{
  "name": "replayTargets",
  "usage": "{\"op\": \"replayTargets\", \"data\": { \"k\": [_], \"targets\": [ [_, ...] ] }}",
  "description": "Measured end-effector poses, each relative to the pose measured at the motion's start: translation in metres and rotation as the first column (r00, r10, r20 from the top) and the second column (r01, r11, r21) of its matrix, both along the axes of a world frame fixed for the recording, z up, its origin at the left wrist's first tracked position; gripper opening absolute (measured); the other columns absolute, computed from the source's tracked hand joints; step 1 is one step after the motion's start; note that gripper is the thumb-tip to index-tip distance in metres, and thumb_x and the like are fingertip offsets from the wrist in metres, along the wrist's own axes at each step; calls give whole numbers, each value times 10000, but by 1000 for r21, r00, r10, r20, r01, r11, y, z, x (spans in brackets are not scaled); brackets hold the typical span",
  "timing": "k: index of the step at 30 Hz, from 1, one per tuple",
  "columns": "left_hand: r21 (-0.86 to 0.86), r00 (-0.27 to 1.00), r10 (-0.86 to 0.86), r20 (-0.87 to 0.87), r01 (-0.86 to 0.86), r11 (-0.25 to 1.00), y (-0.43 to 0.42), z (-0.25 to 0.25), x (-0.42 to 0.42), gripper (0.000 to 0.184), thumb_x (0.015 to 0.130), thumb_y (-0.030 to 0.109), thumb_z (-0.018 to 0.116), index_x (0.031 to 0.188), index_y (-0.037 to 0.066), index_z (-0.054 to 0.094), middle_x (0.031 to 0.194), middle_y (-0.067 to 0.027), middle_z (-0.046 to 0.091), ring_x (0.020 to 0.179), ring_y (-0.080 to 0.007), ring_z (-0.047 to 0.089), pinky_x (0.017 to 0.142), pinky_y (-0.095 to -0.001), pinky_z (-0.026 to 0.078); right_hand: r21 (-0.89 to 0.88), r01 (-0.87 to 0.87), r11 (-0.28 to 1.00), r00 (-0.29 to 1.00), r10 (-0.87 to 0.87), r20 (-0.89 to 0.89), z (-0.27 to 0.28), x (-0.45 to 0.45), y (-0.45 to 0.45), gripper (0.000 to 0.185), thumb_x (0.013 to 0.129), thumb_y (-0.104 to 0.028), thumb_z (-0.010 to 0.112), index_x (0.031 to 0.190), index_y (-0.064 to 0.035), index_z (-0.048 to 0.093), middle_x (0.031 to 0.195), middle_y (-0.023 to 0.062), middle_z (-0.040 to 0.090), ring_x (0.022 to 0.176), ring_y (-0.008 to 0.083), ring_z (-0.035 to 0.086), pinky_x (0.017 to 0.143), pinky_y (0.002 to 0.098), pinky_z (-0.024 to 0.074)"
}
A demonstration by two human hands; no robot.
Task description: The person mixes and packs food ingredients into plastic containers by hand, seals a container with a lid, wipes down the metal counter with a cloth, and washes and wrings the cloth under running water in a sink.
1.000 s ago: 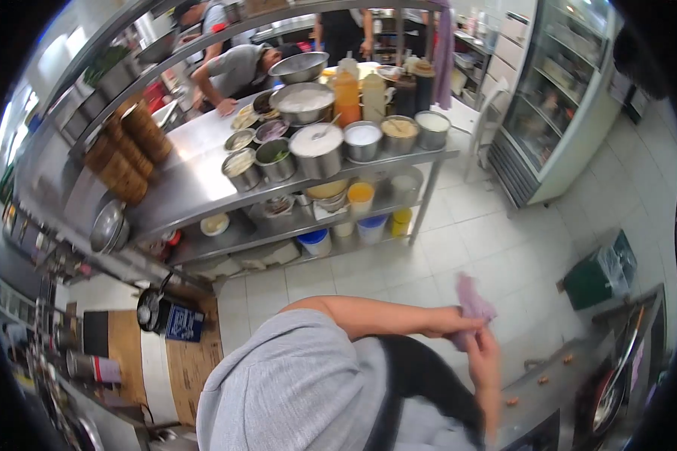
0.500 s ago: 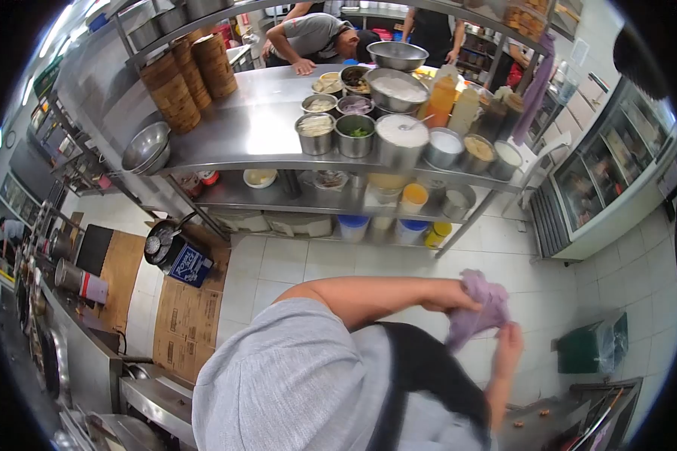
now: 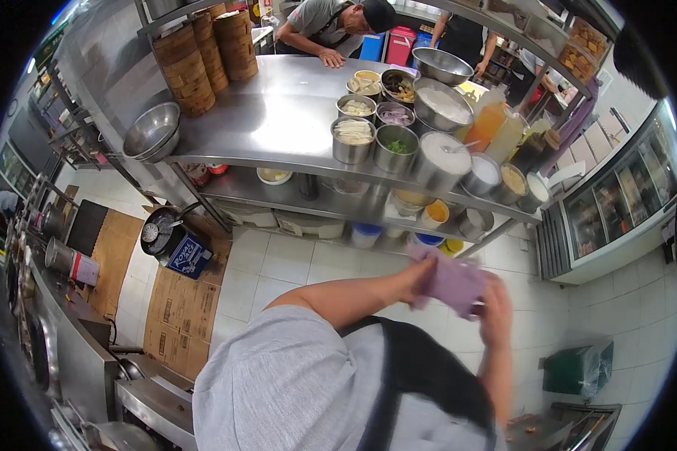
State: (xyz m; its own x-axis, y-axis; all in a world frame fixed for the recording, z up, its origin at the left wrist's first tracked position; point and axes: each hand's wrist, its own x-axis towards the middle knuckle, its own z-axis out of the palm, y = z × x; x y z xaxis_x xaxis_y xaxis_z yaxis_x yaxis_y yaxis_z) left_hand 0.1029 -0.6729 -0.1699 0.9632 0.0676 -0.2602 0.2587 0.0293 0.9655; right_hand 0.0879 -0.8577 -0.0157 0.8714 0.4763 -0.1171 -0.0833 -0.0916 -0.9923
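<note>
A folded purple cloth [image 3: 452, 281] is stretched between my two hands, in front of my dark apron and above the tiled floor. My left hand [image 3: 417, 281] grips its left end, the fingers partly covered by the fabric. At the right end, my right hand [image 3: 495, 310] is closed on the edge of the cloth, slightly blurred by motion. The steel worktable [image 3: 278, 135] stands just beyond the cloth, apart from it.
Several metal containers [image 3: 395, 148] of ingredients, sauce bottles [image 3: 489, 124] and bamboo steamers [image 3: 180, 75] stand on the worktable. Behind it a person [image 3: 316, 26] leans over. A glass-door fridge [image 3: 616, 195] and a green bin [image 3: 571, 370] are at right, stoves at left.
The cloth has moved slightly left and up and is now spread flatter between both hands. My view has shifted, and the person behind the table has lifted their head a little.
</note>
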Motion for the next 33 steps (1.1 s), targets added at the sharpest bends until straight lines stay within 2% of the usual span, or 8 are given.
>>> {"op": "replayTargets", "data": {
  "k": [4,6,14,18,19,22,28,33],
  "targets": [
    [652,699,-435,567,-59,756,15,18,-16,593,758,419,612,1229,91,459,1171,-117,516,1062,-227,504,950,-381,375,-131,-289,948,856,317,408,-35,17,57,346,884,-234,497,1183,-59,499,1271,152,454,1192,269,410,1034,440,271],
    [741,608,-541,581,-119,661,28,65,-35,576,715,393,628,1184,92,483,1153,-118,527,1049,-243,511,947,-379,378,-627,217,748,618,392,681,-71,10,81,513,849,-371,518,1283,-109,438,1386,157,339,1288,349,291,1068,522,139],
    [588,782,-459,422,150,795,35,32,-47,422,761,325,582,1103,83,528,1090,-157,554,985,-283,549,892,-348,404,-627,145,765,491,495,717,-152,38,59,725,809,-580,449,1401,-198,280,1464,142,220,1344,360,202,1046,603,59],
    [318,722,-527,448,422,849,56,-1,-42,322,755,336,586,987,113,583,1060,-138,562,968,-266,556,820,-375,435,-910,299,288,872,305,383,-189,42,23,756,834,-552,478,1431,-178,206,1487,146,149,1367,386,86,1037,621,48],
    [198,698,-528,483,501,843,63,-4,-42,308,752,342,587,966,120,591,1067,-133,558,977,-264,551,813,-384,437,-811,228,538,964,-7,266,-211,50,22,762,848,-565,462,1447,-214,149,1503,135,74,1367,398,40,1021,645,45],
    [982,846,-521,112,-174,-71,77,31,-86,312,748,395,568,949,160,605,1107,-84,547,984,-269,527,804,-412,425,-181,-94,979,976,55,-212,-197,27,81,671,925,-489,360,1434,-102,157,1441,132,233,1319,283,215,1044,422,258],
    [953,918,-263,-296,302,-18,93,-38,-128,368,753,446,531,984,167,599,1085,-94,532,981,-278,510,888,-423,381,86,-499,862,747,478,-462,-198,-59,184,585,912,-405,469,1259,61,406,1226,165,490,1096,214,482,934,310,377],
    [713,991,55,120,-125,690,131,-106,-131,228,776,283,556,916,104,583,892,-100,566,868,-267,549,758,-371,453,-104,-680,725,704,608,-367,-153,-41,202,470,868,-361,568,1078,58,558,1079,134,578,981,170,533,831,297,425]
  ]
}}
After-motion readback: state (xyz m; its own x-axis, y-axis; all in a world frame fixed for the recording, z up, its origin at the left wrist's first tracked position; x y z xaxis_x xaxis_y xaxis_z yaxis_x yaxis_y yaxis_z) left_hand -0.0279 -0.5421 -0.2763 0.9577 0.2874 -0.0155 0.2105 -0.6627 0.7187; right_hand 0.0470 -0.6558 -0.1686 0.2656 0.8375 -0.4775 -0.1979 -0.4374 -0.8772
